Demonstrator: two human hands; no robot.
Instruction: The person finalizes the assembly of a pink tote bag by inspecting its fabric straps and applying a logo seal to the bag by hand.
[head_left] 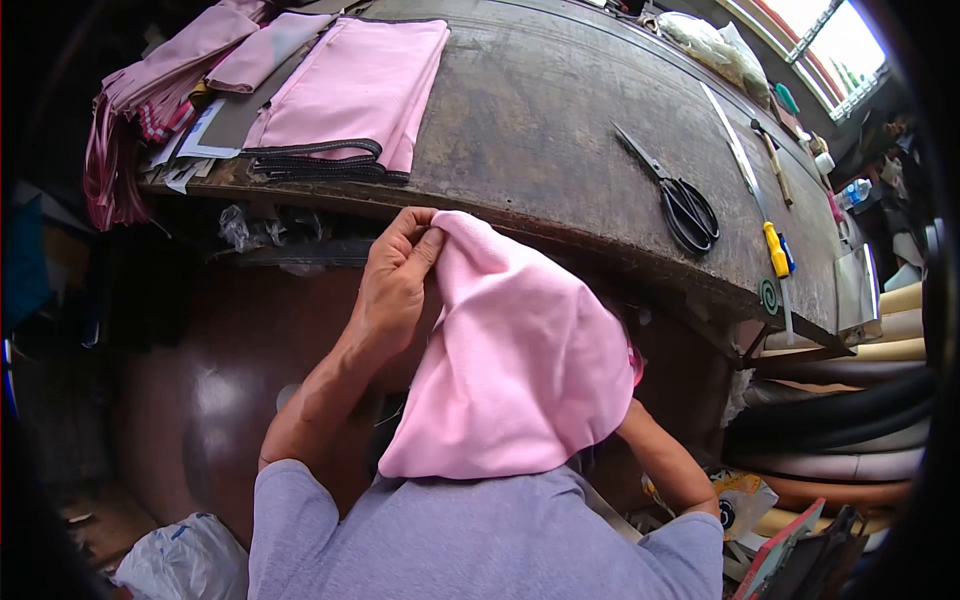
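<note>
Pink cloth in left hand

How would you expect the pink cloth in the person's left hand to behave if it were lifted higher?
The pink cloth would probably be floppy, since it drapes in soft folds below the left hand. It seems light for its size, as that hand merely pinches its upper edge, though the right hand, hidden from view, may be sharing the load.

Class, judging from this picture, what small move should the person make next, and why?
Perhaps lower the pink cloth slightly: the left hand pinches its upper corner, but the raised, rumpled fabric hides the right hand from this view.
</note>
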